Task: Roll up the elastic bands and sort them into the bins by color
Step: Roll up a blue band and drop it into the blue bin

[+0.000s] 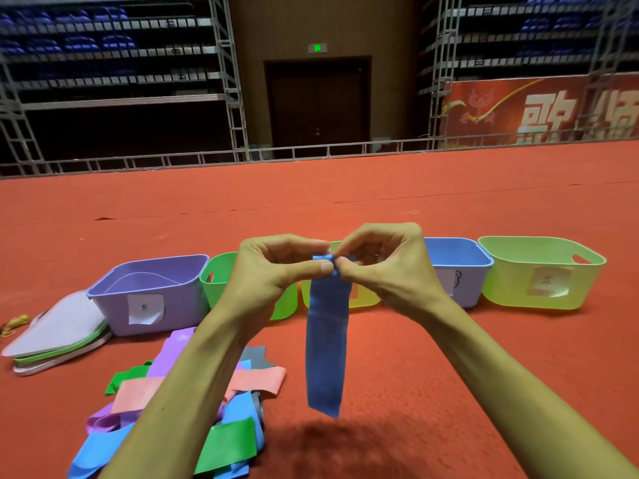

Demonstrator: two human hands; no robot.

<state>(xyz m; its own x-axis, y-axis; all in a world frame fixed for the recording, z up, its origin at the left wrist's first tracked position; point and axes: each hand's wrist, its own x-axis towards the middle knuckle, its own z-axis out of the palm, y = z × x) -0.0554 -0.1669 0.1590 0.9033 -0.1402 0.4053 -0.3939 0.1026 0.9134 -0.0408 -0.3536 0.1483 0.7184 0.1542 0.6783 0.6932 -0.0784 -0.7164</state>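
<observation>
A dark blue elastic band (326, 344) hangs in the air in front of me, its top end folded into a small roll. My left hand (276, 267) and my right hand (380, 261) both pinch that top end between thumb and fingertips. On the red floor behind stand a purple bin (152, 295), a green bin (218, 281), a yellow bin (363, 300) mostly hidden by the hands, a blue bin (460, 267) and a light green bin (539, 274). A pile of loose bands (193, 409) in purple, pink, green and light blue lies at the lower left.
A stack of flat lids (58, 333) lies left of the purple bin. Red carpet (449, 375) spreads all round. A metal rail (311, 150) and scaffolding with seating stand far behind.
</observation>
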